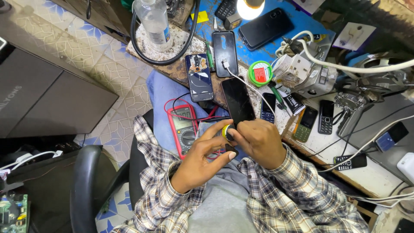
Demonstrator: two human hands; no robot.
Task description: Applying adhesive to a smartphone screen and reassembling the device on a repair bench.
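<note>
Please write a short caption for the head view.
Both hands grip a small yellow-rimmed round object above a red multimeter.

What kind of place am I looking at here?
Probably a phone repair bench: an opened smartphone, a red multimeter and several keypad phones crowd the worktop.

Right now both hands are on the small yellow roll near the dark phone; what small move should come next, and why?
Probably pull a short strip free from the small yellow roll. The left hand pinches the roll while the right hand fingers work at its edge, and the dark phone lies just above them, close enough to receive it. What the small dark piece under the roll is cannot be told.
</note>
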